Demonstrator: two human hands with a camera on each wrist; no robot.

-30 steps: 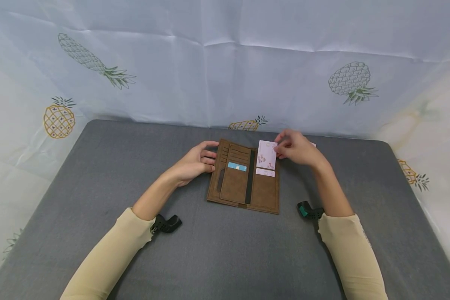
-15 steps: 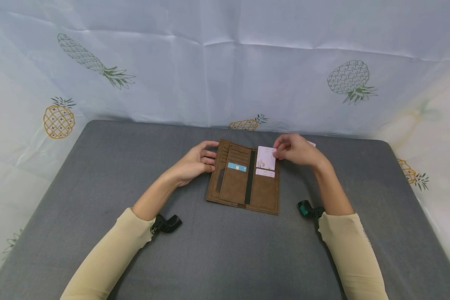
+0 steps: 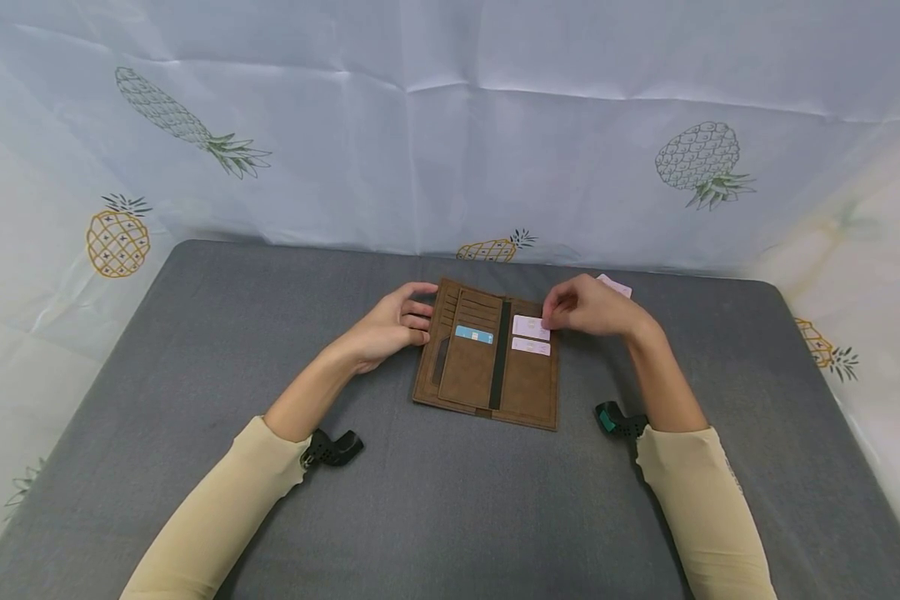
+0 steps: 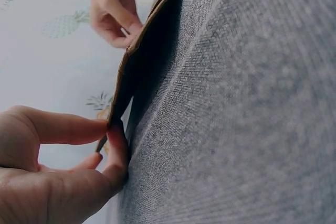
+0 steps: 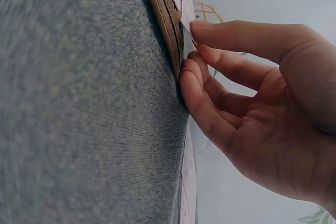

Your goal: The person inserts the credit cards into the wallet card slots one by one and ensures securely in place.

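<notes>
— What have I got under the hands right now?

— From my seat at the remote station, I see a brown wallet point(image 3: 487, 354) lying open and flat on the grey table point(image 3: 195, 350), near the far edge. My left hand point(image 3: 390, 325) is at the wallet's left edge, thumb and fingertips pinching that edge; the left wrist view shows the edge lifted a little off the cloth. I'd judge that grip is there to keep the wallet from sliding.

— And the other one?

— My right hand point(image 3: 588, 307) is at the upper right of the wallet, fingertips curled onto a pale pink card point(image 3: 530, 327) that sits in a slot with only a strip showing. In the right wrist view the index fingertip point(image 5: 210, 29) presses the card's edge while the other fingers rest against the wallet's rim. A second pink card point(image 3: 531, 346) peeks from the slot below, and a blue card point(image 3: 474, 334) sits in the left panel.

— Anything else nearby?

— Another pink card point(image 3: 617, 287) lies on the table just behind my right hand. The wallet looks like matte, suede-like leather with stitched rims and rows of narrow slots; the table cover is a coarse woven fabric. Behind it hangs a creased white sheet point(image 3: 450, 125) printed with pineapples.
</notes>
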